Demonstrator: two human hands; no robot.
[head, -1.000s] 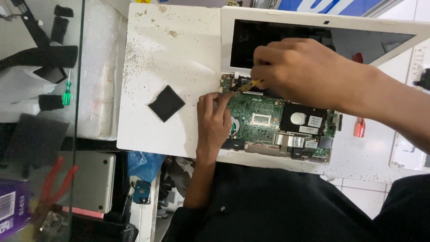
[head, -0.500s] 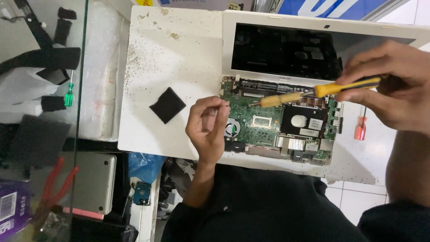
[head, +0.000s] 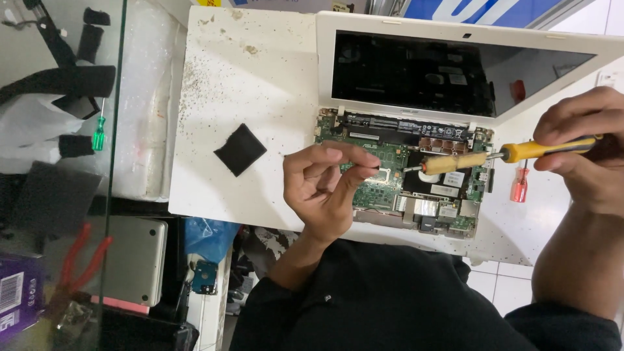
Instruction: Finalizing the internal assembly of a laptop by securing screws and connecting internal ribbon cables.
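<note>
A white laptop [head: 338, 78] lies open on the white table, its base uncovered so the green circuit board [head: 390, 192] shows. My left hand [head: 325, 188] hovers over the board's left part with thumb and fingertips pinched together. Anything held between them is too small to make out. My right hand [head: 582, 153], at the right edge, grips the yellow handle of a screwdriver [head: 455, 162]. Its shaft lies level and points left, and the tip sits just right of my left fingertips.
A black square pad [head: 240, 149] lies on the stained white table [head: 247, 78] left of the laptop. A small red screwdriver [head: 519, 185] lies right of the board. Behind a glass pane at left are a green screwdriver [head: 98, 133], red pliers [head: 84, 250] and a silver box [head: 133, 260].
My right hand pulled away from the board's upper left to the right edge, taking the screwdriver with it. My left hand lifted off the board and pinched its fingers.
</note>
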